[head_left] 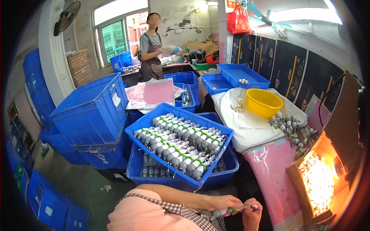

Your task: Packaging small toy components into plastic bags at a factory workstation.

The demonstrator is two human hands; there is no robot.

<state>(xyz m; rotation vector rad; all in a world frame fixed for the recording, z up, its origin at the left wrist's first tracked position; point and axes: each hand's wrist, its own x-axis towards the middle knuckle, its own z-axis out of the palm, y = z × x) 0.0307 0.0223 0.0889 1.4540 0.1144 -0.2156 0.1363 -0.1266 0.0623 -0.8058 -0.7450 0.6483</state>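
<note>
At the lower right, my left hand is closed around a small grey-and-white figure-like piece with a green band. Close beside it is my right hand, fingers curled in a pinch; a small pale bit shows at the fingertips, too small to name. The two hands almost touch. Ahead of them a shallow blue tray sits tilted on a larger blue crate. Rows of similar grey-and-white pieces with green bands fill the tray, and more lie in the crate below.
Right of the tray, a yellow basin and loose grey pieces rest on a white sheet over a pink-covered table. A brightly lit cardboard box stands nearest. Blue crates are stacked left; a person stands behind.
</note>
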